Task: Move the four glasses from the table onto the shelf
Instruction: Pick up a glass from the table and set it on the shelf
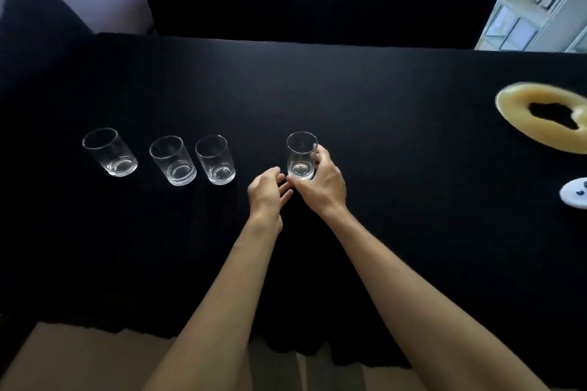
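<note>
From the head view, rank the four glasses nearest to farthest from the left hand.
1. Right glass, just right of the left hand, gripped by the right hand.
2. Third glass, to its left.
3. Second glass.
4. Far-left glass.

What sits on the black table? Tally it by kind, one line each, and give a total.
Clear glasses: 4, namely the far-left glass, the second glass, the third glass and the glass gripped by the right hand
Yellow ring: 1
White object at the right edge, cut off: 1
Total: 6
</note>
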